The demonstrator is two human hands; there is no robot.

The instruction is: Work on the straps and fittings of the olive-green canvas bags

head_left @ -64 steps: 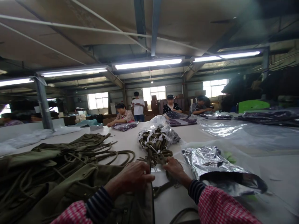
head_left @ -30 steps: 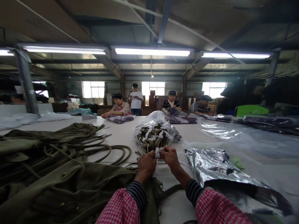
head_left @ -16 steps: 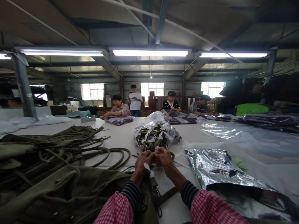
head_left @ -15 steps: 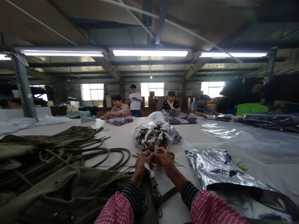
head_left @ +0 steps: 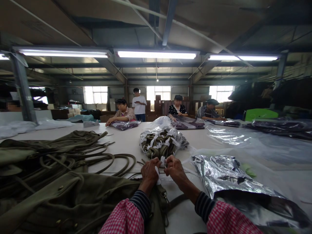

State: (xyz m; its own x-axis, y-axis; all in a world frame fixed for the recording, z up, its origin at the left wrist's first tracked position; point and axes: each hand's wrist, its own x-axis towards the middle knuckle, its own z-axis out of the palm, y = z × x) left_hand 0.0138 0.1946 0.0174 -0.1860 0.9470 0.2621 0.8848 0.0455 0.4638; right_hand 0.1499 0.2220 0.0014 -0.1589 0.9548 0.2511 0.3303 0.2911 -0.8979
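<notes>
Side by side over the near edge of an olive canvas bag (head_left: 104, 198), my two hands are closed in pinches. My left hand (head_left: 149, 171) grips a small white strip (head_left: 162, 160), and another white piece hangs by its thumb side. On the strip's other side my right hand (head_left: 174, 168) pinches its end. The fingers hide part of the strip, and I cannot make out its material. Just beyond the hands sits a clear plastic bag (head_left: 162, 125) of olive straps wrapped in white pieces. A metal clip (head_left: 165, 195) hangs at the canvas bag's right edge.
More olive bags with looping cords (head_left: 63, 159) cover the left of the white table (head_left: 122, 139). At right lie a silver foil bag (head_left: 219, 169) and clear plastic sheeting (head_left: 273, 156). Several people are across the table with plastic-wrapped dark purple items (head_left: 192, 123).
My hands have drawn slightly apart, the right one shifting right and turning. The white strip between them now shows more clearly.
</notes>
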